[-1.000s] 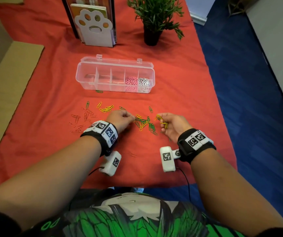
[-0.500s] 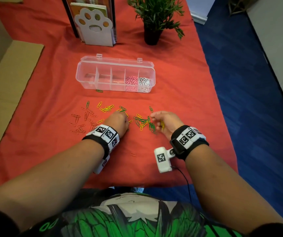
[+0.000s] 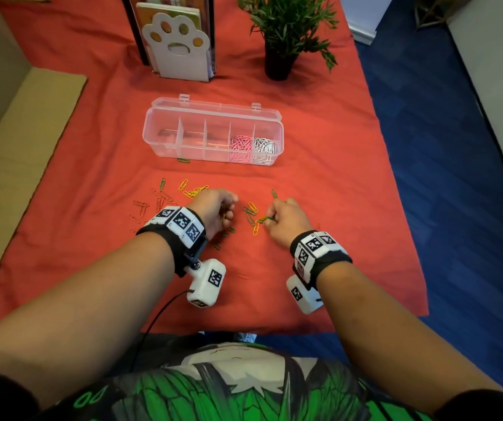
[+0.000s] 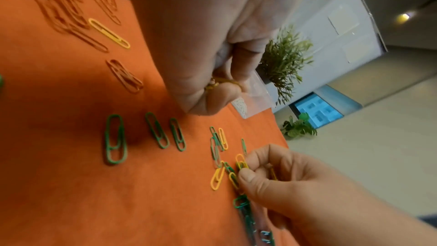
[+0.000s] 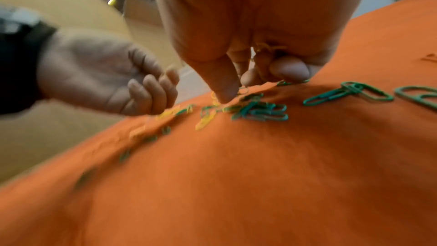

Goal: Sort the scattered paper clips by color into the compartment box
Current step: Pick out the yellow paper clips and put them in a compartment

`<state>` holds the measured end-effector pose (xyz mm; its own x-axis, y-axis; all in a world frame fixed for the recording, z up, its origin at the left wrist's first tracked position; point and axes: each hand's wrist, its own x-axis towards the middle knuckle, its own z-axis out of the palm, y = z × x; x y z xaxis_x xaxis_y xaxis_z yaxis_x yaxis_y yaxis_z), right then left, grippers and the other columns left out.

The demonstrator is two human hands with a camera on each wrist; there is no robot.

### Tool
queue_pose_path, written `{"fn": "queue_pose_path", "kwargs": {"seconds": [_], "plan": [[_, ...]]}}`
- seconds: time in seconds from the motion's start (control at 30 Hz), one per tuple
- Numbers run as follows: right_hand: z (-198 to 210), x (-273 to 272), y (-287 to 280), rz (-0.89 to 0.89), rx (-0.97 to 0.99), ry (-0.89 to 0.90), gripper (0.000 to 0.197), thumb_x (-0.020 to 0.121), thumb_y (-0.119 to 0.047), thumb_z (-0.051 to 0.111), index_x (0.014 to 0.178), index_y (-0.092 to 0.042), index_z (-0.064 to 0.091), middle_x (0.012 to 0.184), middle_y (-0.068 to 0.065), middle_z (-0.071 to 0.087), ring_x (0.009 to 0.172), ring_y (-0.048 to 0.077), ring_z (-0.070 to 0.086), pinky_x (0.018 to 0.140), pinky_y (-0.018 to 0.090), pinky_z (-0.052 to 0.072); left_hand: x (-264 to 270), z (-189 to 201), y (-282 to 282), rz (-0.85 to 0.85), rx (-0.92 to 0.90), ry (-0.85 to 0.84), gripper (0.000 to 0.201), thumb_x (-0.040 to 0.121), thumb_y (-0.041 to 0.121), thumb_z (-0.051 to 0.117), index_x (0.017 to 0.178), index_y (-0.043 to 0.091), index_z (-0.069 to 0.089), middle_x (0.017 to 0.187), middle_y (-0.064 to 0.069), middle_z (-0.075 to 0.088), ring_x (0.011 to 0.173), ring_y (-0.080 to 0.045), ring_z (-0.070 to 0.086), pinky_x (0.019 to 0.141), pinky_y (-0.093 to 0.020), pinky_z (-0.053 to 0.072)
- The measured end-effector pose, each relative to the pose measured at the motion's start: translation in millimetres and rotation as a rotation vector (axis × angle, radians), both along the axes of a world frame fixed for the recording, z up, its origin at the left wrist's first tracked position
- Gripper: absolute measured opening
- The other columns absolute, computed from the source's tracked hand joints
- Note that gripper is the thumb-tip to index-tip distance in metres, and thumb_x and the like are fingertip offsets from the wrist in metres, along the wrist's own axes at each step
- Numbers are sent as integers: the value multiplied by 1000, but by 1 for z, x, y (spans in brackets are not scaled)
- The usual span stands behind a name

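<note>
Yellow, green and orange paper clips lie scattered on the red cloth. The clear compartment box [image 3: 165, 138] stands behind them, with pink clips [image 3: 240, 144] and white clips [image 3: 264, 145] in its two right compartments. My left hand [image 3: 227, 208] is curled round a few yellow clips [image 4: 222, 82], just above the cloth. My right hand [image 3: 270, 215] keeps yellow clips [image 5: 268, 48] in its palm, while its thumb and forefinger pinch at a yellow clip [image 4: 241, 162] in the mixed green and yellow cluster [image 3: 251, 218].
An orange clip group [image 3: 153, 203] lies left of my left hand, and a yellow bunch [image 3: 195, 191] beyond it. One green clip [image 3: 183, 161] sits against the box front. A paw-shaped book holder [image 3: 180, 47] and a potted plant [image 3: 280, 62] stand at the back. Cardboard [image 3: 16, 153] lies at the left.
My right hand turned palm down and moved left onto the central cluster. My left hand stayed near the same spot, its wrist rolling slightly.
</note>
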<state>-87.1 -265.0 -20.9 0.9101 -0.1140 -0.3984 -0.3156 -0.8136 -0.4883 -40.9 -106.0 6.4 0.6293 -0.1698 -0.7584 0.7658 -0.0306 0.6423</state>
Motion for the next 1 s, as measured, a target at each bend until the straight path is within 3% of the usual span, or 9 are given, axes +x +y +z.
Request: {"fn": "queue_pose_path", "kwargs": {"seconds": [0.1,0.17,0.23,0.3,0.37,0.43,0.63,0.8,1.0], "plan": [[8,5,-10,-46,84,20,8,82,-13,59,78,-20,59,73,0,56,69,15,51,61,20,34,2,1,-5,27,-21,42,24,85,10,38,65,16,50,51,2,43,39,-8,39,38,-12,29],[8,7,-18,-120,111,21,15,81,-13,58,70,-24,56,61,-7,53,61,11,49,55,21,34,3,-6,-10,-119,142,-110,18,86,14,50,69,18,57,55,1,43,38,-9,38,35,-11,27],[8,6,-23,-213,155,11,19,81,-14,58,65,-24,57,57,-11,50,54,6,46,58,20,36,0,-12,-14,-333,343,-319,7,85,20,61,81,20,67,63,-1,56,46,-9,48,42,-13,36],[8,5,-27,-275,170,-8,13,83,-15,58,77,-22,66,63,-6,58,58,7,49,66,21,38,-4,-16,-15,-514,475,-452,17,84,24,64,98,17,72,77,-6,64,67,-15,57,62,-21,41],[10,4,-29,-294,149,-30,19,86,-13,55,98,-15,70,83,5,68,72,13,56,72,20,41,-7,-17,-13,-630,624,-546,26,85,24,63,108,17,71,92,-9,70,86,-24,62,72,-23,41],[10,1,-29,-252,89,-49,21,86,-11,54,100,-11,69,93,10,66,81,19,60,77,22,43,-7,-17,-7,-661,733,-625,26,83,22,64,108,17,71,105,-8,71,99,-24,63,78,-23,42],[0,-10,-5,14,-70,-62,14,82,-18,59,91,-8,64,100,13,52,92,31,58,85,34,49,-3,-17,7,-623,822,-674,20,73,5,63,90,12,72,95,-9,71,93,-27,64,75,-21,42],[-6,-14,7,140,-257,-56,26,85,-21,56,105,-5,57,112,15,49,105,37,53,89,43,49,-3,-17,-9,-720,805,-798,31,81,16,61,110,23,69,106,-15,62,99,-31,60,86,-29,45],[1,-11,-10,35,-72,-26,15,85,-10,49,94,-7,61,101,15,58,95,33,59,81,36,47,3,-19,-25,-937,865,-843,29,85,20,58,113,21,66,109,-13,57,103,-32,58,89,-35,47]]}}
